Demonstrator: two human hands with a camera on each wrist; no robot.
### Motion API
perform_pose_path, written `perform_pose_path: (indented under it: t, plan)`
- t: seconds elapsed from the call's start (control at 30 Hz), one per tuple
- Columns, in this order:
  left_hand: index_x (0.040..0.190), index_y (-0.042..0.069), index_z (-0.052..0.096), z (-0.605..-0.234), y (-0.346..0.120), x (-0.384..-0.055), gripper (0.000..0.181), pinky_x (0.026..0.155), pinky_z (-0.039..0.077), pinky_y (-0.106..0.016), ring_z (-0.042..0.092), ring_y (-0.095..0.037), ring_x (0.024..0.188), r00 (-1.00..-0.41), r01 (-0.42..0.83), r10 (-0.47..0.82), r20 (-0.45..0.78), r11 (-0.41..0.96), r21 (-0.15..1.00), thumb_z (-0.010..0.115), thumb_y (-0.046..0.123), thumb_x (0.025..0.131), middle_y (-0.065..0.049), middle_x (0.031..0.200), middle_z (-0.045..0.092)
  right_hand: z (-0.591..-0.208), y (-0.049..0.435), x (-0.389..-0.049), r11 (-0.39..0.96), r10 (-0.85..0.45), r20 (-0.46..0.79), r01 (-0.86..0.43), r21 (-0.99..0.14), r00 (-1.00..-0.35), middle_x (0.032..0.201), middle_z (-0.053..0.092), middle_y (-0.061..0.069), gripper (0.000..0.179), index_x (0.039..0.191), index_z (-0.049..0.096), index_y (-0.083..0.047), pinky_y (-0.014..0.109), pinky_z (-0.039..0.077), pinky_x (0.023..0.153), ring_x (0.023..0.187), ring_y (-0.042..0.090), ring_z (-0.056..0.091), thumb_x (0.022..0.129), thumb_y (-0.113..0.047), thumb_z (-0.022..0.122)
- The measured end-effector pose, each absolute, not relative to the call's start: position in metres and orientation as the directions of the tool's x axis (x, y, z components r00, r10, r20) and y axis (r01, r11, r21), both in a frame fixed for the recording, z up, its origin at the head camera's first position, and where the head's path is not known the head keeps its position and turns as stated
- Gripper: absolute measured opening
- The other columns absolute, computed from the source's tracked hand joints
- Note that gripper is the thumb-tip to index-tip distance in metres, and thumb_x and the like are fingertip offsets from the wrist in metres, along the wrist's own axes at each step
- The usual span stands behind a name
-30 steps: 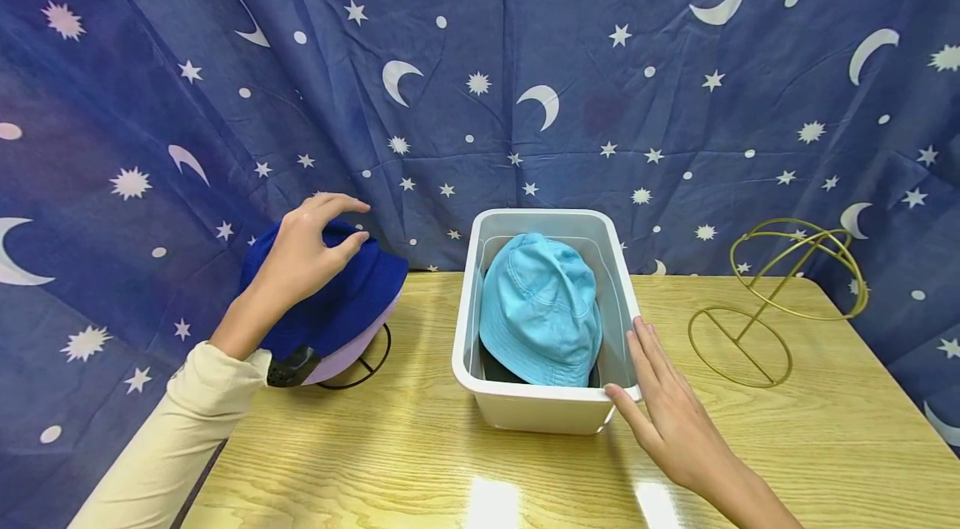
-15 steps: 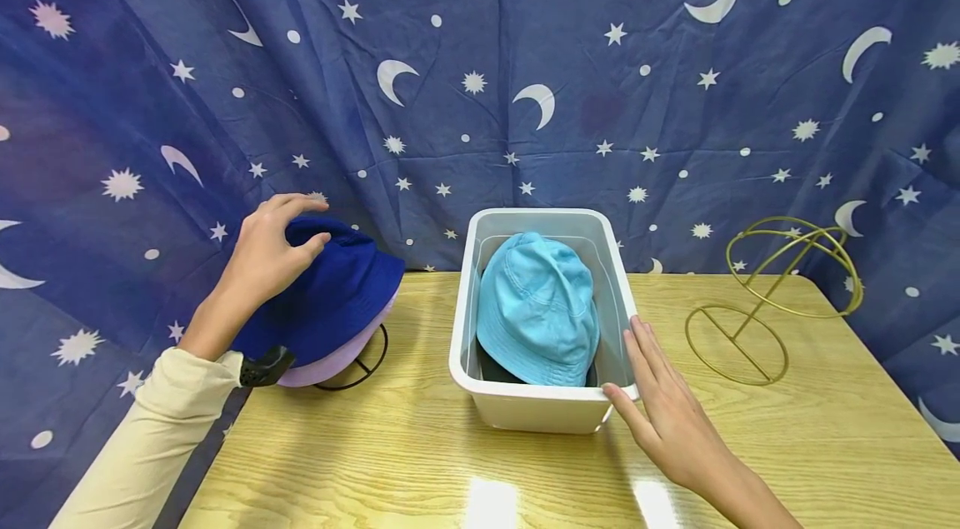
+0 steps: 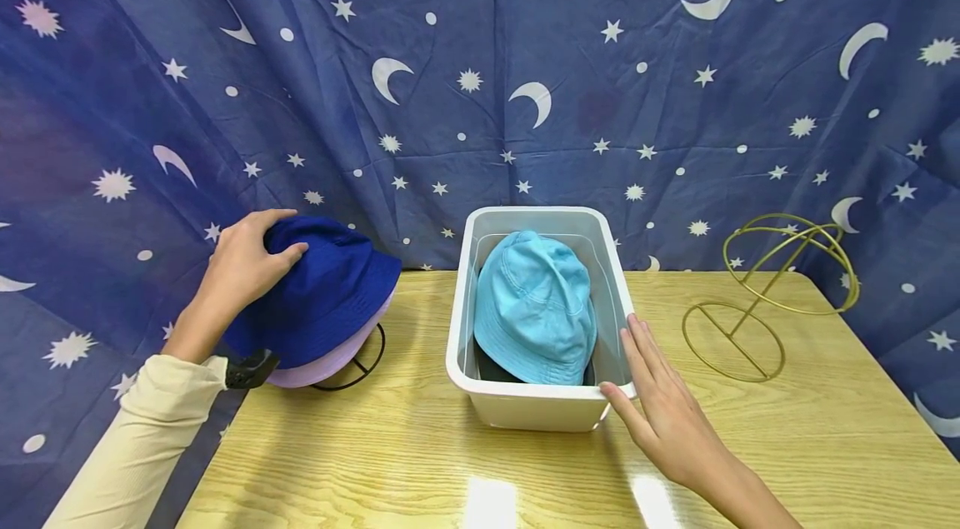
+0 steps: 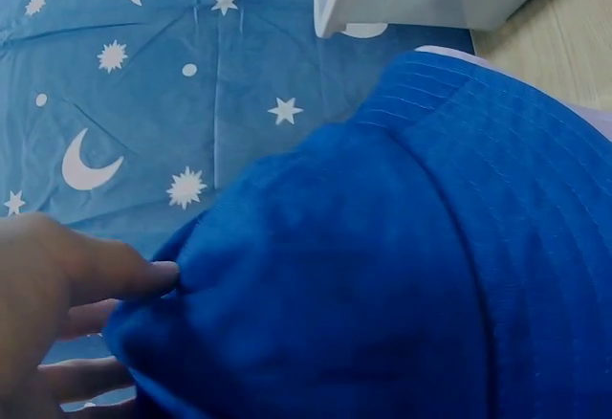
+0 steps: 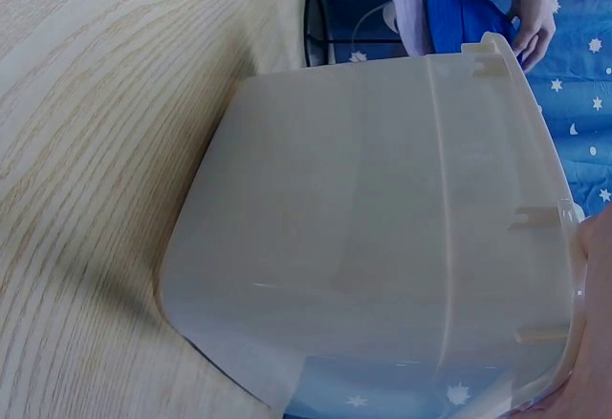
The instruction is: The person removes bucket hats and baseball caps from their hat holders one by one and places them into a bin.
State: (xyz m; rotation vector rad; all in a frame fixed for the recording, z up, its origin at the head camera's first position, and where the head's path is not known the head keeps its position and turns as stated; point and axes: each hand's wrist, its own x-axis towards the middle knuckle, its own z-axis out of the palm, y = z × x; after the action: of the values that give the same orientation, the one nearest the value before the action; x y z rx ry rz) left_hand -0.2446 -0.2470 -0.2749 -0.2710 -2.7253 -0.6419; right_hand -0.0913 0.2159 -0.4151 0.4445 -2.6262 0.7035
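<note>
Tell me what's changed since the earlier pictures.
The left hand moved leftward and down; its thumb and fingers now pinch the crown of the dark blue hat, which they had not closed on before. Unchanged: the right hand on the white bin's rim, the light blue hat inside, the gold stand.

From above and well back, our head view faces forward and down at the white plastic bin [image 3: 536, 414], with the star-and-moon curtain [image 3: 480, 37] behind it. Our left wrist view sits left of the bin, close over the royal-blue bucket hat [image 4: 316, 275], facing across toward the bin. In our right wrist view, turned sideways, we are close beside the bin's outer wall, looking past it to the hat, which all three views share with the bin.
</note>
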Motion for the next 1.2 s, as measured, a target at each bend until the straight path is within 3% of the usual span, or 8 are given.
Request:
perform_pose_path:
  t: [0.2,0.4,0.57,0.83,1.2]
  plan:
    - [0.117,0.003,0.064,-0.2809,-0.2478,-0.2466,0.035,0.091,0.033,-0.067,0.045,-0.051,0.115,-0.910,0.229,0.050,0.412,0.888,0.399,0.066,0.022,0.088,-0.030,0.123,0.055,-0.4157,0.2167,-0.0919,0.826,-0.206,0.444,-0.398,-0.399,-0.872,0.156,0.016,0.013,0.068,0.148,0.025,0.001,0.039,0.016,0.114,0.142,0.031,0.016,0.095,-0.027,0.056]
    - [0.103,0.004,0.072,-0.2811,-0.2451,-0.2485,0.022,0.087,0.038,-0.062,0.055,-0.046,0.103,-0.868,0.261,0.039,0.495,0.884,0.388,0.071,0.015,0.084,-0.024,0.105,0.066,-0.4151,0.2165,-0.0920,0.828,-0.205,0.439,-0.394,-0.399,-0.875,0.156,0.016,0.013,0.068,0.148,0.025,0.001,0.040,0.016,0.114,0.142,0.032,0.016,0.095,-0.027,0.056]
    - [0.095,0.005,0.075,-0.2826,-0.2442,-0.2496,0.014,0.080,0.041,-0.059,0.058,-0.043,0.096,-0.848,0.271,0.018,0.530,0.874,0.403,0.067,0.009,0.085,-0.022,0.097,0.068,-0.4147,0.2165,-0.0913,0.831,-0.195,0.420,-0.377,-0.409,-0.886,0.157,0.014,0.011,0.068,0.148,0.025,0.000,0.043,0.017,0.114,0.142,0.030,0.014,0.095,-0.029,0.056]
    - [0.092,0.006,0.076,-0.2845,-0.2434,-0.2507,0.013,0.091,0.035,-0.060,0.057,-0.046,0.099,-0.827,0.252,-0.056,0.559,0.853,0.458,0.069,0.015,0.085,-0.021,0.094,0.069,-0.4153,0.2167,-0.0918,0.834,-0.195,0.413,-0.372,-0.408,-0.890,0.157,0.014,0.011,0.068,0.148,0.025,0.001,0.057,0.026,0.106,0.142,0.031,0.014,0.095,-0.029,0.056]
    - [0.095,0.011,0.077,-0.2772,-0.2415,-0.2522,0.014,0.081,0.043,-0.058,0.061,-0.039,0.100,-0.786,0.204,-0.178,0.592,0.829,0.520,0.071,0.018,0.085,-0.015,0.094,0.071,-0.4139,0.2170,-0.0917,0.835,-0.208,0.414,-0.382,-0.397,-0.886,0.157,0.014,0.012,0.068,0.148,0.025,0.001,0.053,0.025,0.109,0.143,0.030,0.013,0.095,-0.029,0.055]
